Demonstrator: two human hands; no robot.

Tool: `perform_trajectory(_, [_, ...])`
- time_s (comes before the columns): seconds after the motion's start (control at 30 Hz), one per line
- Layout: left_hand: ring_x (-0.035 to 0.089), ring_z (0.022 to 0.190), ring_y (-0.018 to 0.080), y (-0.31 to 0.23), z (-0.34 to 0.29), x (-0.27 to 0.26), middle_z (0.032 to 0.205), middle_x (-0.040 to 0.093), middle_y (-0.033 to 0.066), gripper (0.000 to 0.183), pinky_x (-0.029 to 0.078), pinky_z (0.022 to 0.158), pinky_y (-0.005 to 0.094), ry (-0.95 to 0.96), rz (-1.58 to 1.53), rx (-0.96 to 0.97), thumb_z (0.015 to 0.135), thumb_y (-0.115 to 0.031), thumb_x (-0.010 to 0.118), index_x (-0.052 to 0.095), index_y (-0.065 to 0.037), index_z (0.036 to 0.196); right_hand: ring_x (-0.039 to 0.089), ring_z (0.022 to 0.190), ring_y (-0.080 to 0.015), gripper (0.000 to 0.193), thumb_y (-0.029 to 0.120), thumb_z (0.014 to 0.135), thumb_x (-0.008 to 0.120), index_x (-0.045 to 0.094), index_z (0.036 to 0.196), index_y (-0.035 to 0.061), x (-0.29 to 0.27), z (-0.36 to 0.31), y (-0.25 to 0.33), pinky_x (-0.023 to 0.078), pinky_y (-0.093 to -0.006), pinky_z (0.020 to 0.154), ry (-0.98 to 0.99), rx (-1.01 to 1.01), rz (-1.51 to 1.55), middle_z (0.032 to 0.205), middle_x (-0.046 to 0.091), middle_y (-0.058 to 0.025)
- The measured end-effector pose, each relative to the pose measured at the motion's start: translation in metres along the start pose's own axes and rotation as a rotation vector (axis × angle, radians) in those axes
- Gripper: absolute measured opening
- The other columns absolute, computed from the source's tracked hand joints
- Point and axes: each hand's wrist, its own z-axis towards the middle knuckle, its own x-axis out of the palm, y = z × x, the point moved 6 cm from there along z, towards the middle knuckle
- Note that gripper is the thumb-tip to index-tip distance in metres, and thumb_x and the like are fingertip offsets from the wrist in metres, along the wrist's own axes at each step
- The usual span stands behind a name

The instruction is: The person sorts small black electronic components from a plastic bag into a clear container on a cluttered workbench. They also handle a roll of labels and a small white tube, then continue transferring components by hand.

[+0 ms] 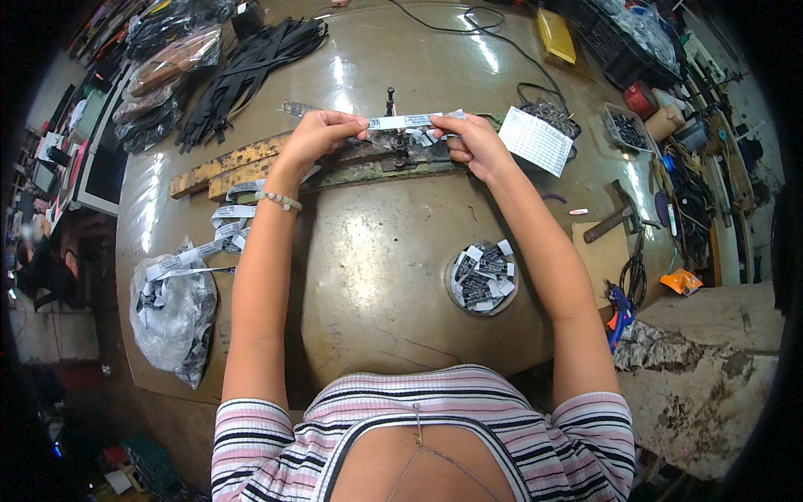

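Observation:
A white printed label strip is stretched level between my two hands. My left hand pinches its left end between thumb and fingers. At the other end my right hand grips it, fingers curled. Just beyond and below the strip is a small dark metal device with an upright post, partly hidden, on worn wooden boards. More of the label strip hangs in folds beside my left forearm, down to a clear plastic bag. Short label pieces fill a round clear tub near my right forearm.
A printed paper sheet lies right of the boards. Farther right are a hammer, blue snips and an orange packet. Black straps and bagged goods lie at the far left; a cable crosses the back.

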Motion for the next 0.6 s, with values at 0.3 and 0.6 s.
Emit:
perform_trajectory(0.3, [0.043,0.059,0.0008,-0.001,-0.003,0.001,0.079,0.067,-0.0013,0.025,0.032,0.052,0.0165,-0.017,-0.065,0.034,0.082,-0.019,0.068,0.068,0.000,0.099,0.039,0.048,-0.0042,0.009,0.015,0.086,0.056,0.057,0.083,0.0065,-0.005,0.005,0.005,0.026,-0.0199,0.039,-0.063,-0.132,0.078,0.070,0.056,-0.0001])
perform_trajectory(0.6, [0.042,0.059,0.0009,-0.004,-0.004,0.012,0.079,0.067,-0.0019,0.028,0.032,0.053,0.0162,-0.004,-0.107,0.082,0.083,-0.022,0.069,0.068,-0.001,0.102,0.036,0.046,-0.0041,0.014,0.021,0.092,0.052,0.054,0.090,0.0075,0.039,0.003,0.010,0.028,-0.0210,0.041,0.110,-0.029,0.141,0.060,0.038,0.0051])
